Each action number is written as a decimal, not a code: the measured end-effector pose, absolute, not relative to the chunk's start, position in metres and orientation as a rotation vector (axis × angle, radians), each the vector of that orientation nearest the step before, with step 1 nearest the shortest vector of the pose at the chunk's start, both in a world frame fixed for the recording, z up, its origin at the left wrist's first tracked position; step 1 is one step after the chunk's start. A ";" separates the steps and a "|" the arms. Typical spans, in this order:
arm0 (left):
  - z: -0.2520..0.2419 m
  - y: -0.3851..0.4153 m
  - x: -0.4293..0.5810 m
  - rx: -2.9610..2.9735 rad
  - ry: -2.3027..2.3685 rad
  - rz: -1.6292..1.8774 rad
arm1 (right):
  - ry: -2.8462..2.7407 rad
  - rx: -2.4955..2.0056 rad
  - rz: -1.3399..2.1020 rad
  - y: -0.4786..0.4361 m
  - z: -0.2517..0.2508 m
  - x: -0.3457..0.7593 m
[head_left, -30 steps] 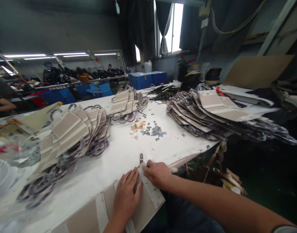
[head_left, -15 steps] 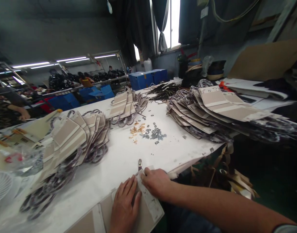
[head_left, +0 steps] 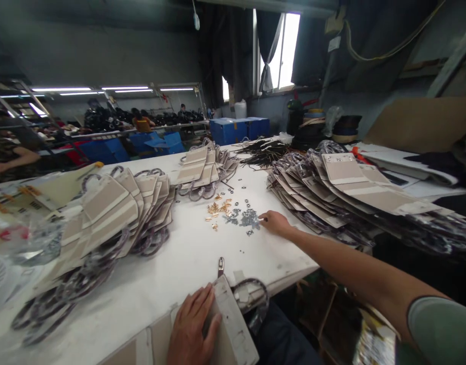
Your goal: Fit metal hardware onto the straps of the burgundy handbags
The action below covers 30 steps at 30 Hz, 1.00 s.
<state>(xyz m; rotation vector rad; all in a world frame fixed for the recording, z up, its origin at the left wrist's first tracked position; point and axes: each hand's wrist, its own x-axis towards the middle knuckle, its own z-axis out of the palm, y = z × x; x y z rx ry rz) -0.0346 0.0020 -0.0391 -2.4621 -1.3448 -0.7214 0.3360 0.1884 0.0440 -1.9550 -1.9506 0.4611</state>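
While a beige panel (head_left: 233, 324) is held at the near edge of the white table (head_left: 194, 243), its right corner overhanging, it is covered on its upper face by the left hand (head_left: 192, 324), which is laid flat with fingers close together and thumb spread apart. A metal-tipped tab (head_left: 221, 265) is seen just beyond the panel's far corner, and a dark looped handle (head_left: 266, 294) beside its right edge. Farther over the table, the rim of a pile of grey metal pieces (head_left: 249, 218) is met by the right hand (head_left: 277, 224); its fingers are gathered, but whether a piece is pinched cannot be told. Just left of that pile, gold-coloured pieces (head_left: 217, 207) are scattered. These are flanked by a left stack (head_left: 116, 205) and a right stack (head_left: 385, 195) of similar panels, with black strips (head_left: 263, 151) heaped behind. Beyond the table, blue boxes (head_left: 228, 132) are placed.
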 end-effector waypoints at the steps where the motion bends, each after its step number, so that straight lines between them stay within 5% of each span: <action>1: -0.038 0.001 -0.033 -2.467 -1.372 -0.719 | -1.940 -1.990 0.463 0.198 0.040 0.340; 10: -0.021 -0.011 -0.019 -2.631 -1.696 -0.721 | -1.982 -2.086 0.396 0.213 0.009 0.341; 17: -0.019 -0.014 -0.018 -2.637 -1.701 -0.743 | -1.941 -1.957 0.411 0.198 0.040 0.335; 25: -0.023 -0.012 -0.021 -2.606 -1.682 -0.765 | -2.079 -1.317 1.209 0.106 0.066 0.242; 30: -0.025 -0.011 -0.023 -2.584 -1.657 -0.799 | -2.213 -1.308 1.158 0.081 0.056 0.193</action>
